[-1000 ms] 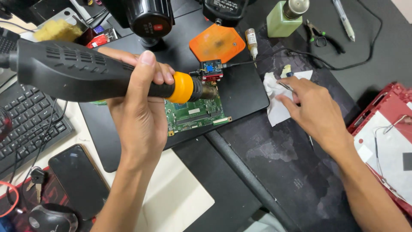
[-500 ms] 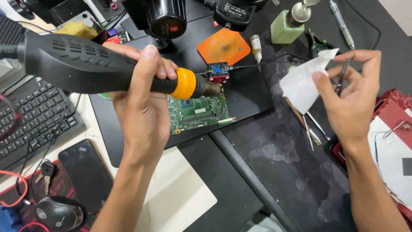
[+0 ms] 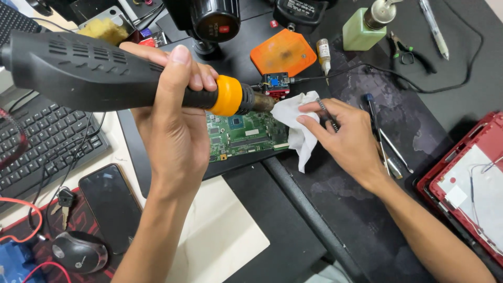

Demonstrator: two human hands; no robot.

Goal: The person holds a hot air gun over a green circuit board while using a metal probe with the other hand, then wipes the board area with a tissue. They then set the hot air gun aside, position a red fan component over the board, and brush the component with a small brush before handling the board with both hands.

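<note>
My left hand [image 3: 175, 115] grips a black hot-air tool [image 3: 99, 73] with an orange collar, held level above the bench, nozzle pointing right. Below the nozzle lies a green circuit board [image 3: 243, 133] on a black mat. My right hand [image 3: 348, 139] holds a white tissue [image 3: 296, 120] against the nozzle tip, with thin metal tweezers [image 3: 327, 114] also pinched between its fingers. A small blue and red module [image 3: 276, 85] sits just behind the nozzle.
An orange pad [image 3: 283, 52], a green pump bottle [image 3: 364, 29] and pliers [image 3: 406, 50] lie at the back. Loose tools [image 3: 382, 136] rest right of my hand. A red laptop shell [image 3: 466, 178] is at the right edge; keyboard [image 3: 39, 136], phone [image 3: 110, 204] and mouse [image 3: 78, 251] at the left.
My right hand picked the tissue and tweezers off the mat, lifted them, then brought them left to the nozzle tip. The left hand kept the tool nearly still.
</note>
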